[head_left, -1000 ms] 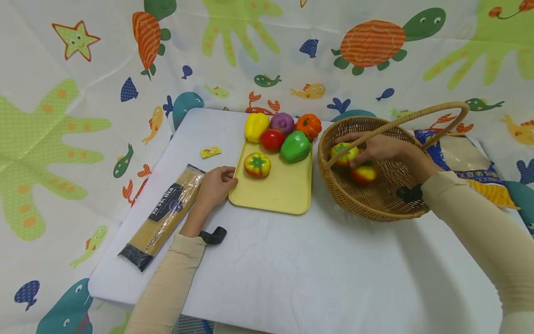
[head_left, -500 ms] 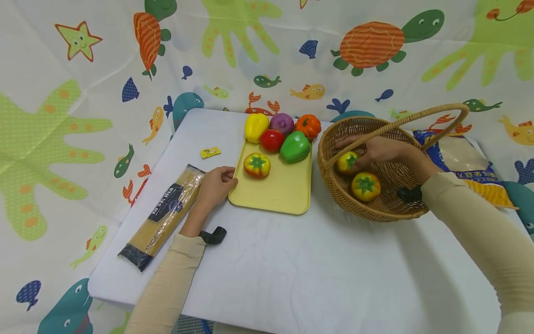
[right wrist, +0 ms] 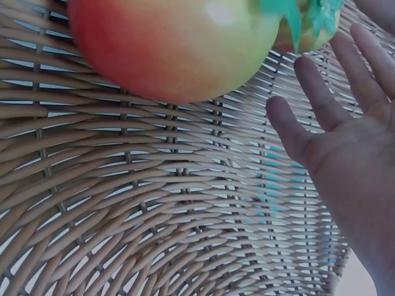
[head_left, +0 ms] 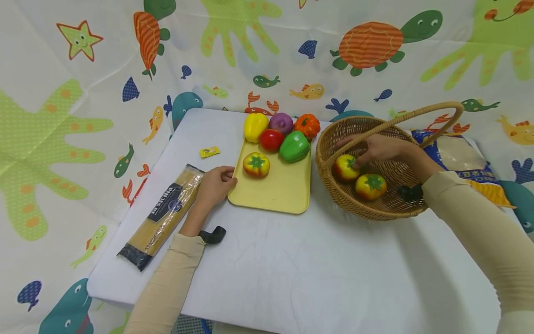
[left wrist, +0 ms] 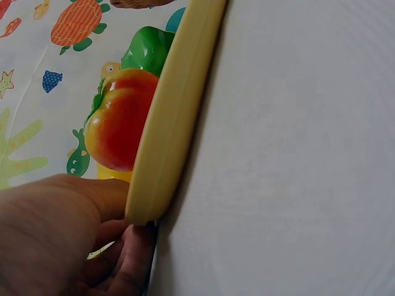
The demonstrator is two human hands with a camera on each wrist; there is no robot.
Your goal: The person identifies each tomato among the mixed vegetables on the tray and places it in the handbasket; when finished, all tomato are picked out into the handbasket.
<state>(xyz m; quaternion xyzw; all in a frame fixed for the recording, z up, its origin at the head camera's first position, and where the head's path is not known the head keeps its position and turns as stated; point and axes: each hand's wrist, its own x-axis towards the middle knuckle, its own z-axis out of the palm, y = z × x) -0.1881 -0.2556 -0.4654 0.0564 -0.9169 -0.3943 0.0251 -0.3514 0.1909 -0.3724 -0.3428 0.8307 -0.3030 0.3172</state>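
Observation:
In the head view my left hand (head_left: 216, 186) pinches the left rim of a yellow tray (head_left: 275, 197), thumb above and fingers below in the left wrist view. One yellow-red toy tomato (head_left: 256, 165) lies on that tray. My right hand (head_left: 381, 150) is inside a wicker basket (head_left: 354, 204), under its handle. Two similar toy tomatoes lie in the basket: one (head_left: 346, 168) by the fingertips, the other (head_left: 371, 186) nearer the front. The right wrist view shows the right hand (right wrist: 352, 117) with fingers straight and spread, holding nothing.
Behind the tray tomato sit a toy yellow pepper (head_left: 256, 127), purple onion (head_left: 281, 123), red tomato (head_left: 271, 140), orange pumpkin (head_left: 307, 126) and green pepper (head_left: 294, 146). A spaghetti pack (head_left: 162, 215) and small yellow packet (head_left: 210, 151) lie left; a blue bag (head_left: 459, 157) is behind the basket.
My right hand has let go of the toy tomato in the basket. The two tomatoes there have shifted, the front one forward and right. My left hand stays at the tray.

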